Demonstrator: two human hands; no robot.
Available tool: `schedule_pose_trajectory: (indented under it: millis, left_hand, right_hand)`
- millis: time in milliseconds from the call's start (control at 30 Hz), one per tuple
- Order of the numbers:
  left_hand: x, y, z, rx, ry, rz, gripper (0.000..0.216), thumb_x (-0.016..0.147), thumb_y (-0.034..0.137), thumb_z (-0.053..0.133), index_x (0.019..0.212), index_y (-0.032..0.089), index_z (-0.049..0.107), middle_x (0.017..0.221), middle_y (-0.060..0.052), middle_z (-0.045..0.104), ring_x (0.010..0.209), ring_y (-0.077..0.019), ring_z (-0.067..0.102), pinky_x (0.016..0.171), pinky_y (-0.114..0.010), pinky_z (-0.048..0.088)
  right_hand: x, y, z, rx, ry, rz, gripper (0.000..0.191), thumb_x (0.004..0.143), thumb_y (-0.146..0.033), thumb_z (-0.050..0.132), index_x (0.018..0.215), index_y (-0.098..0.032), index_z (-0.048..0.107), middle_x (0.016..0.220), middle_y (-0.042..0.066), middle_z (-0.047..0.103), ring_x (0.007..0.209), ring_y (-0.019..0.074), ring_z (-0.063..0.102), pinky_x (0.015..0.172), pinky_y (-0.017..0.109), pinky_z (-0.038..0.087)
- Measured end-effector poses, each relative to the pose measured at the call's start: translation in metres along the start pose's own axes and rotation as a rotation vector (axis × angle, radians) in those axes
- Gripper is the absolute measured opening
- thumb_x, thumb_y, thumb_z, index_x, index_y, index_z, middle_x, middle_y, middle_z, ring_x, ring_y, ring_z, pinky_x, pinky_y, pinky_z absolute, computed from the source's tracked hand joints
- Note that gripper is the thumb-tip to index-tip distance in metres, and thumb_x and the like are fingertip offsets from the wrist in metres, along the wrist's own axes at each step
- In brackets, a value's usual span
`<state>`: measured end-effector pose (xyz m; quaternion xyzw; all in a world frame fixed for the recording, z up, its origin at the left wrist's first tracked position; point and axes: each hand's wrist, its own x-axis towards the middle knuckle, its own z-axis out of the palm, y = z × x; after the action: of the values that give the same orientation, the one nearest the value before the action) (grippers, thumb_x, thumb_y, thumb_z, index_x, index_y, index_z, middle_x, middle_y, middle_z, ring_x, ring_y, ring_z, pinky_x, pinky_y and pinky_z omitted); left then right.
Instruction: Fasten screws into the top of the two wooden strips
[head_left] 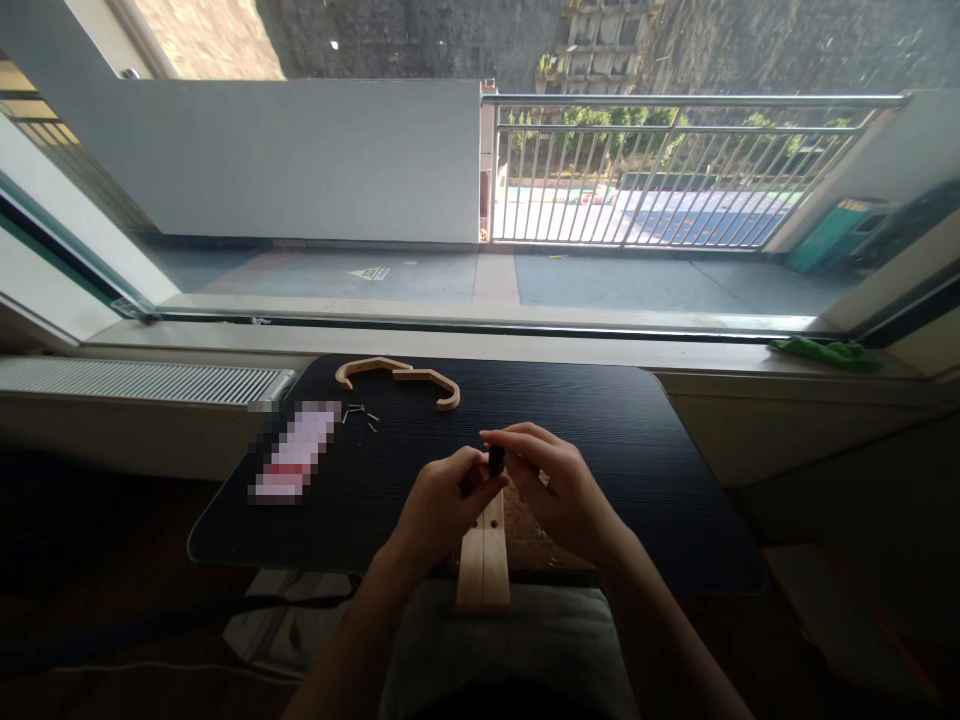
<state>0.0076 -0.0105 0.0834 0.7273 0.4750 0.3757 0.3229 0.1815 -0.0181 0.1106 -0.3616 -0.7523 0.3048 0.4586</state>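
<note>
My left hand point(442, 500) and my right hand point(551, 480) meet over the near edge of a black table point(615, 430). Both pinch a small black part point(496, 459) between their fingertips. Just below them a pair of light wooden strips point(484, 560) runs from the table edge toward my lap, and its top end is partly hidden by my hands. I cannot tell whether the black part touches the wood.
A curved wooden piece point(401, 376) lies at the table's far edge. Several small metal screws point(361, 415) sit beside a pink and white packet point(296, 452) on the left. A white radiator point(135, 380) and a large window stand beyond; a green cloth point(829, 351) lies on the sill.
</note>
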Motion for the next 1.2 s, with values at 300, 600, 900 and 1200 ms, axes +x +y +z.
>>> schedule_pose_trajectory:
  millis: [300, 600, 900, 1200]
  left_hand:
    - [-0.001, -0.004, 0.0, 0.029, -0.017, 0.008, 0.018, 0.085, 0.032, 0.061, 0.073, 0.019, 0.058, 0.057, 0.006, 0.055, 0.052, -0.0091, 0.048, 0.053, -0.02, 0.035]
    - [-0.022, -0.016, -0.006, 0.095, -0.011, -0.139, 0.029, 0.087, 0.048, 0.054, 0.078, 0.02, 0.057, 0.058, 0.005, 0.054, 0.054, -0.0128, 0.052, 0.055, -0.023, 0.038]
    - [-0.021, -0.018, -0.003, 0.377, -0.269, -0.422, 0.042, 0.083, 0.055, 0.055, 0.058, 0.021, 0.051, 0.053, 0.0, 0.057, 0.051, -0.0158, 0.052, 0.051, -0.026, 0.025]
    - [-0.012, -0.023, -0.001, 0.304, -0.298, -0.454, 0.038, 0.08, 0.049, 0.063, 0.057, 0.021, 0.054, 0.053, -0.001, 0.062, 0.047, -0.0169, 0.055, 0.047, -0.025, 0.023]
  right_hand:
    - [0.0, -0.001, 0.001, -0.021, -0.004, 0.026, 0.03, 0.093, -0.011, 0.05, 0.115, -0.021, 0.067, 0.105, 0.006, 0.066, 0.085, 0.0149, 0.064, 0.076, 0.028, 0.053]
    - [0.0, -0.005, -0.002, -0.062, -0.034, 0.048, 0.026, 0.093, -0.013, 0.053, 0.112, -0.021, 0.069, 0.105, 0.006, 0.067, 0.08, 0.0131, 0.063, 0.069, 0.026, 0.049]
    - [0.002, -0.004, -0.002, -0.046, -0.032, 0.045, 0.028, 0.093, -0.012, 0.052, 0.113, -0.022, 0.069, 0.104, 0.007, 0.068, 0.082, 0.0149, 0.063, 0.073, 0.028, 0.052]
    - [0.002, -0.001, -0.002, -0.06, -0.034, 0.041, 0.027, 0.093, -0.013, 0.052, 0.113, -0.022, 0.069, 0.103, 0.006, 0.067, 0.083, 0.0148, 0.063, 0.075, 0.028, 0.052]
